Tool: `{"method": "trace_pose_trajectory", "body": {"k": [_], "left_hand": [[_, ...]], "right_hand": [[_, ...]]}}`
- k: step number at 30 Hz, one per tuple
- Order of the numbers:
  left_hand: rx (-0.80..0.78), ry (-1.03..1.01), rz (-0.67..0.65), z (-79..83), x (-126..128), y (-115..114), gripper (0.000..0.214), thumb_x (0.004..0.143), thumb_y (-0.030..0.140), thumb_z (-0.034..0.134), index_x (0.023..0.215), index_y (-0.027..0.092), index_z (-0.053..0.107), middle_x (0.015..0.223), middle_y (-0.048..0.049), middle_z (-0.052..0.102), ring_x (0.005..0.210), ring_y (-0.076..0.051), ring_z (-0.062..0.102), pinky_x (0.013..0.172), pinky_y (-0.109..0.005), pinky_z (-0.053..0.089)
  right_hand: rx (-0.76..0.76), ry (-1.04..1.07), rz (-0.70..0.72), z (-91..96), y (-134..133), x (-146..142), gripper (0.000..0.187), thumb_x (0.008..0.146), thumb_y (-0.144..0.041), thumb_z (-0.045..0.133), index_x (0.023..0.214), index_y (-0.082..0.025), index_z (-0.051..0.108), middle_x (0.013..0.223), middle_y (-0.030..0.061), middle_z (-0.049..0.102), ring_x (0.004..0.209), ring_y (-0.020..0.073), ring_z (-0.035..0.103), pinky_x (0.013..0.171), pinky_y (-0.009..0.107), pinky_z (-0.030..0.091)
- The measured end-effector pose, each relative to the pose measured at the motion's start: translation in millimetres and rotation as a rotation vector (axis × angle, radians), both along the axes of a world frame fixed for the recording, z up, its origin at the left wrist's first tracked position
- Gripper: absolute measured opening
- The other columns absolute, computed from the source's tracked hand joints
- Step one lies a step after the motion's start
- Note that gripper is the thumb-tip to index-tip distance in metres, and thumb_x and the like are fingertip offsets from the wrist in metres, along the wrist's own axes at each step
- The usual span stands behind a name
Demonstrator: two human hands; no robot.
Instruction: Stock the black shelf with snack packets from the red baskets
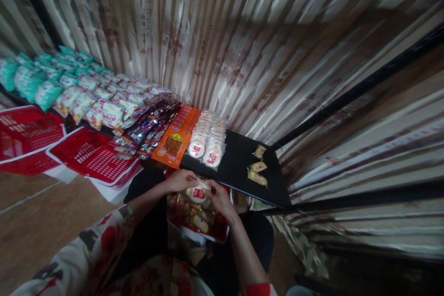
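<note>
My left hand (181, 180) and my right hand (218, 197) meet over a red basket (218, 232) of mixed snack packets on my lap. Both hands are closed on a clear packet with a round white cake and a red label (196, 193). The left grips its top left edge and the right grips its right side. Just beyond the hands, two rows of the same round-cake packets (207, 139) lie on a black shelf (239, 166).
Orange snack packs (176, 136), dark packets (152, 126), white-and-orange bags (100, 101) and teal bags (38, 78) line the shelf leftward. Three small yellow packets (257, 166) lie at its right end. Red baskets (92, 153) stand left below. A striped curtain hangs behind.
</note>
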State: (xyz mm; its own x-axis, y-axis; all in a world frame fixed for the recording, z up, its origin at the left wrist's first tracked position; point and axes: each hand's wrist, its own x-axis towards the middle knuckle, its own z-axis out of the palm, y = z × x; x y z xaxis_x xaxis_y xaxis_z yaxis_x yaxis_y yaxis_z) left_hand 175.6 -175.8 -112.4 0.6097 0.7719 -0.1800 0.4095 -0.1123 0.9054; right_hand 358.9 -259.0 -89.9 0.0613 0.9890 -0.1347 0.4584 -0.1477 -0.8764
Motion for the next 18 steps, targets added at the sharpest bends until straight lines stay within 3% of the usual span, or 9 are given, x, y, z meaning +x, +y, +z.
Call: {"method": "trace_pose_trajectory", "body": {"k": [3, 7, 11, 18], "left_hand": [[-0.175, -0.188, 0.106, -4.2, -3, 3, 0.039, 0.069, 0.041, 0.065, 0.097, 0.014, 0.063, 0.08, -0.0023, 0.067, 0.069, -0.014, 0.059, 0.063, -0.023, 0.044], [-0.343, -0.359, 0.252, 2.3, -3, 0, 0.046, 0.063, 0.038, 0.071, 0.1, 0.014, 0.058, 0.075, -0.0001, 0.063, 0.063, -0.012, 0.057, 0.06, -0.023, 0.044], [-0.373, -0.439, 0.288, 12.6, -2, -5, 0.033, 0.063, 0.032, 0.071, 0.088, 0.014, 0.061, 0.08, -0.002, 0.065, 0.069, -0.012, 0.058, 0.062, -0.022, 0.043], [-0.308, -0.474, 0.5, 19.8, 5, -1, 0.039, 0.069, 0.022, 0.066, 0.105, 0.015, 0.052, 0.075, 0.0015, 0.062, 0.058, -0.009, 0.055, 0.053, -0.018, 0.042]], "right_hand": [[-0.013, 0.209, -0.097, -2.8, 2, 0, 0.026, 0.066, -0.041, 0.066, 0.081, -0.02, 0.063, 0.071, -0.0018, 0.064, 0.066, 0.015, 0.057, 0.064, 0.025, 0.045], [-0.04, 0.39, -0.211, 1.0, 5, -6, 0.032, 0.058, -0.042, 0.073, 0.077, -0.02, 0.06, 0.069, -0.0018, 0.063, 0.064, 0.0145, 0.056, 0.063, 0.026, 0.044], [-0.047, 0.548, -0.314, 2.6, 10, -16, 0.038, 0.055, -0.041, 0.076, 0.081, -0.019, 0.06, 0.07, -0.0013, 0.065, 0.063, 0.014, 0.058, 0.063, 0.026, 0.045], [-0.021, 0.668, -0.372, 0.3, 22, -35, 0.038, 0.056, -0.042, 0.074, 0.083, -0.019, 0.059, 0.075, 0.0007, 0.068, 0.065, 0.0139, 0.06, 0.063, 0.026, 0.047]]}}
